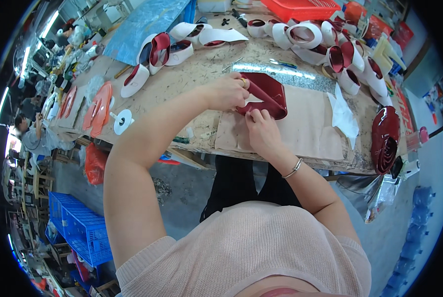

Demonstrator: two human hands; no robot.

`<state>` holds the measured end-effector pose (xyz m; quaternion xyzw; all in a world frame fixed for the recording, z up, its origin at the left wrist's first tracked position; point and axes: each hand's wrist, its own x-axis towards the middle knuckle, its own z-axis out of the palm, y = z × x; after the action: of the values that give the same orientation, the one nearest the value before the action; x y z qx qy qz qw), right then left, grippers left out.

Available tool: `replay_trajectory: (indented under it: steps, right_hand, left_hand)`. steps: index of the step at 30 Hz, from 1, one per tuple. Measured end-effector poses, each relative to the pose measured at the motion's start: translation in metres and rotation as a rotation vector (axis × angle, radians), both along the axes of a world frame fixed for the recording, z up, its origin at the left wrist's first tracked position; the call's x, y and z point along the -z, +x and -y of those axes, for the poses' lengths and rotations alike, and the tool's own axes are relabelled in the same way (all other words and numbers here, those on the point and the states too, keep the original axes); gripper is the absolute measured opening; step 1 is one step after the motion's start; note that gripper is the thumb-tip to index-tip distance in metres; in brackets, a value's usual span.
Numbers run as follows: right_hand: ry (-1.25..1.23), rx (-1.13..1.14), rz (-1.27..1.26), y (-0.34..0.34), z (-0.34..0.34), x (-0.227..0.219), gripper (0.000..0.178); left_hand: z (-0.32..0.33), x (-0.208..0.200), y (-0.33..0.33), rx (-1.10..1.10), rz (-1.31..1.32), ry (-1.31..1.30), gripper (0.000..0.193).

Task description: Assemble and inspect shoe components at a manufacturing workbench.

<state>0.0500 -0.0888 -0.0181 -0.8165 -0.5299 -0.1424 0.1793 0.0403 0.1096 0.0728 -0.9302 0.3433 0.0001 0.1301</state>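
Observation:
A dark red glossy piece of patent leather, looking like a shoe upper (272,91), is folded over on itself above the worktable. My left hand (226,92), with a ring on it, pinches its left edge. My right hand (264,131) is closed on the lower edge, fingers close to those of the left. A pale inner side shows between the hands; the fingertips partly hide the edges they grip. Under the piece lies a beige sheet (303,133), with a shiny grey plate (301,78) just beyond it.
White shoe uppers with red linings (158,52) stand in a curve along the far side. Nested dark red uppers (385,141) lie at the right edge beside a white scrap (344,116). At the left are a white spool (123,121) and orange-red pattern pieces (98,110). Blue crates (85,230) stand below.

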Motion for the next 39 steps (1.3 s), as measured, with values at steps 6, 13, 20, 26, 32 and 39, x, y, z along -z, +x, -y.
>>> replay_trajectory:
  steps: [6,13,20,26,32,39]
  right_hand:
    - [0.065,-0.022,-0.003,0.004,0.001,0.005,0.036]
    - [-0.061,-0.026,-0.050,0.002,0.001,-0.009,0.038]
    - [-0.106,-0.055,0.009,0.000,0.000,-0.001,0.039]
    - [-0.144,-0.118,0.033,0.006,0.022,-0.014,0.038]
    - [-0.483,-0.174,0.714,0.028,0.062,-0.028,0.041]
    - [-0.422,-0.132,0.676,0.036,0.080,-0.040,0.030]
  left_hand:
    - [0.027,0.007,-0.015,-0.832,-0.340,-0.083,0.023]
    - [0.036,0.013,-0.020,-0.993,-0.319,-0.141,0.026]
    - [0.065,0.026,-0.048,-0.440,0.386,-0.093,0.019]
    - [0.107,0.075,-0.057,-0.507,0.390,-1.220,0.034]
    - [0.106,0.078,-0.053,-0.720,0.078,-0.848,0.045]
    - [0.123,0.064,-0.044,-0.834,-0.022,-0.672,0.052]
